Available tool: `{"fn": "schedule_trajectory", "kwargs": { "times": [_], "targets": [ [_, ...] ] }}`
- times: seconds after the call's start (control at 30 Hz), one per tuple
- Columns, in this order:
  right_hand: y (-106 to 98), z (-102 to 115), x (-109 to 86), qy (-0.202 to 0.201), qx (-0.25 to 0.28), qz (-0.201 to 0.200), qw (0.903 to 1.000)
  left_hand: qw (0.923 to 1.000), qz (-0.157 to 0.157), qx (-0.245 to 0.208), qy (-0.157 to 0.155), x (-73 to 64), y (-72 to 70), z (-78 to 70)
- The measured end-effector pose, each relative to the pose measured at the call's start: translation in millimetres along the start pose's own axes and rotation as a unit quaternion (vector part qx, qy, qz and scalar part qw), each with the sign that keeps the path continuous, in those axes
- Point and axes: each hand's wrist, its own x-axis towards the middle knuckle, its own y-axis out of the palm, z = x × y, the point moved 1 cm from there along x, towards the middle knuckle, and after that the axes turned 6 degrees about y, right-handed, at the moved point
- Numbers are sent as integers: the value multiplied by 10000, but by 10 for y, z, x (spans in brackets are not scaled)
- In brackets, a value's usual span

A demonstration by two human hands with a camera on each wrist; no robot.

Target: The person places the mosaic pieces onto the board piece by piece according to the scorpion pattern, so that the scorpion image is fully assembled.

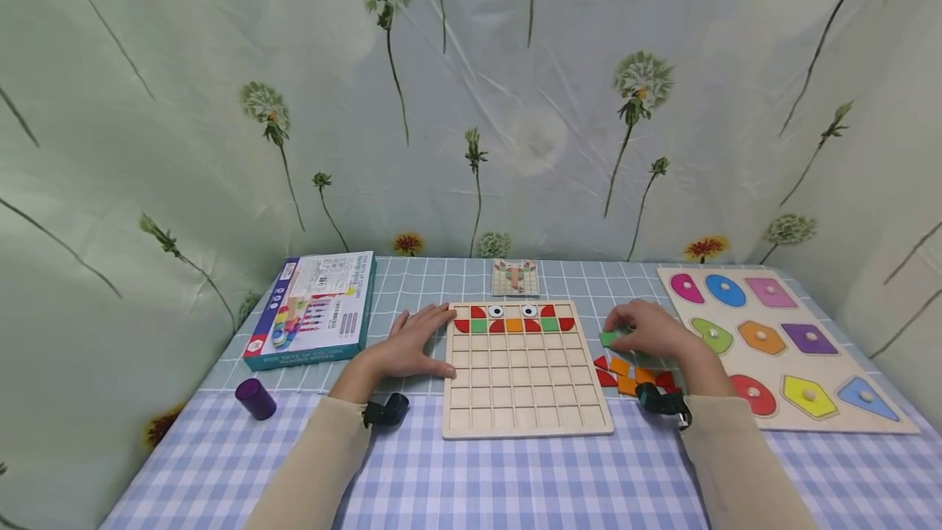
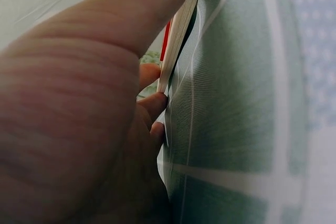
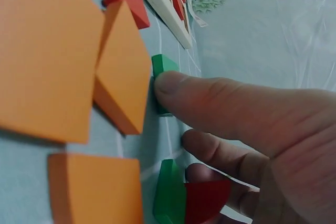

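Green block (image 1: 606, 340) pinched between right hand's (image 1: 651, 332) thumb and forefinger; orange block (image 1: 626, 385) nearer wrist. Left hand (image 1: 410, 342) spread, fingers straight, touching board (image 1: 528, 384). Left wrist: fingertips at board's edge. Right wrist: thumb on green block, red block (image 3: 207, 201) beside lower fingers.

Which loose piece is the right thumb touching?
The green piece at the thumb tip of the right hand; the other green piece shows next to a red piece, lower in the right wrist view.
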Motion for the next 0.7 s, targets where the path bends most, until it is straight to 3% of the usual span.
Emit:
{"fn": "schedule_trajectory", "kwargs": {
  "times": [0.33,0.7],
  "targets": [
    [53,72,24,413,398,-199,9982,9999,-43,97,89,-11,21,11],
    [27,213,78,396,701,-622,9948,9999,-47,83,87,4,13,1]
  ]
}}
